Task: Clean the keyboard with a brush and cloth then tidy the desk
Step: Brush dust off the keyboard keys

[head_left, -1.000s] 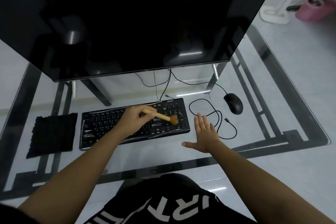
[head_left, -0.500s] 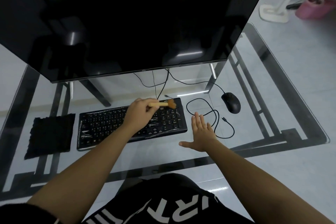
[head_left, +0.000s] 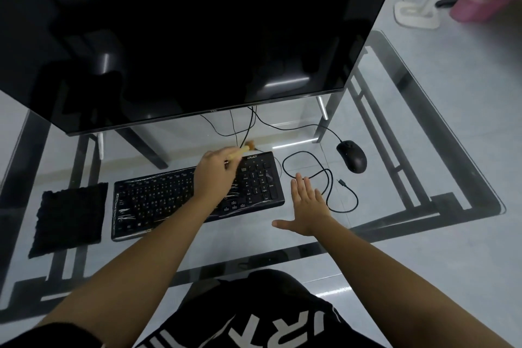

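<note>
A black keyboard [head_left: 158, 200] wrapped in shiny plastic film lies on the glass desk [head_left: 440, 133]. My left hand [head_left: 216, 175] hovers over its right half, shut on a small wooden brush [head_left: 245, 149] whose bristle head sticks out past the keyboard's far edge. My right hand [head_left: 309, 205] rests flat and open on the glass just right of the keyboard, holding nothing. A black cloth [head_left: 69, 217] lies flat to the left of the keyboard.
A large dark monitor [head_left: 180, 31] looms over the back of the desk. A black mouse [head_left: 351, 156] and its looped cable [head_left: 319, 178] lie at the right. On the floor beyond stand a white base [head_left: 415, 13] and a pink tub [head_left: 477, 1].
My left hand has swept the brush from the number pad's near part up and away, past the keyboard's far edge. My right hand has stayed flat on the glass.
</note>
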